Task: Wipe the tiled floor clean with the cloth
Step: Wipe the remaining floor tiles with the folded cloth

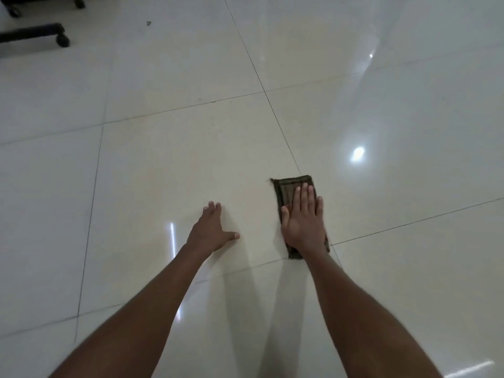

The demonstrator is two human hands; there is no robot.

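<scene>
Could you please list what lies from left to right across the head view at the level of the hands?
Bare tiled floor → left hand, flat on the floor → cloth under the right hand.

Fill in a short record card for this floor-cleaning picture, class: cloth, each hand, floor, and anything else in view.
cloth: dark folded cloth lying flat on the floor, across a tile joint
right hand: right hand pressed flat on the cloth, fingers straight
left hand: left hand resting on bare tile, apart from the cloth
floor: glossy pale tiled floor
other: chair castors at top left
</scene>
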